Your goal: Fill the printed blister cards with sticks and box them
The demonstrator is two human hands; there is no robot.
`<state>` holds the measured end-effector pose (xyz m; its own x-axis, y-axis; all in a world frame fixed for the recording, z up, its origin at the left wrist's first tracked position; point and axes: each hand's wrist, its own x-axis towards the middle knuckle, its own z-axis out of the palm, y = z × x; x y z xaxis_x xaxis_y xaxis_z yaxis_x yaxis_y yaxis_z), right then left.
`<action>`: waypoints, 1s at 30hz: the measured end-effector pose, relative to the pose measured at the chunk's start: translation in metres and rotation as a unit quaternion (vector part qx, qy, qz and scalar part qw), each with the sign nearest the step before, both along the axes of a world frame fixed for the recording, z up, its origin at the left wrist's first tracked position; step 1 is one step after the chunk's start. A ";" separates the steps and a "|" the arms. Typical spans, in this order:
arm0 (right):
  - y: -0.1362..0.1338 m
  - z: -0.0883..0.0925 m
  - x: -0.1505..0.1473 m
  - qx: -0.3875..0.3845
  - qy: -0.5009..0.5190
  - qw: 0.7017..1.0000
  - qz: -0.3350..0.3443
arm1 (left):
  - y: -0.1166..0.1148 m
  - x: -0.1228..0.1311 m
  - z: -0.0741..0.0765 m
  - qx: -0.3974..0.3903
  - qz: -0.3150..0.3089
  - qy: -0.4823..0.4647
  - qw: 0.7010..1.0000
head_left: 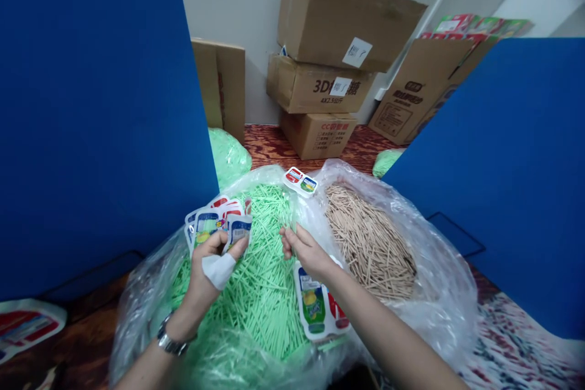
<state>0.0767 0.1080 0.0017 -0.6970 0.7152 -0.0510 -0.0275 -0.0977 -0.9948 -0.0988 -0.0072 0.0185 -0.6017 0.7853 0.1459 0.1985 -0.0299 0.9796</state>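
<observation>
My left hand, with white tape or paper around its thumb, is closed on several flat packs printed with drink pictures. They are fanned out above a large clear bag filled with thin green sticks. My right hand is pinched over the right edge of those sticks. A thin pale green stick appears to rise from its fingertips, partly blurred. Just below my right wrist lies a stack of similar packs, partly covered by the forearm. Another pack rests on the plastic between the two bags.
A second clear bag with tan sticks stands to the right. Blue panels flank both sides. Stacked cardboard boxes stand at the back wall, with another printed carton beside them. A printed pack lies at lower left.
</observation>
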 end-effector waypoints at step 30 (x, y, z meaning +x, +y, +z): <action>-0.038 0.060 -0.028 0.191 0.147 0.946 -0.217 | 0.002 0.050 -0.023 0.151 -0.125 0.234 0.952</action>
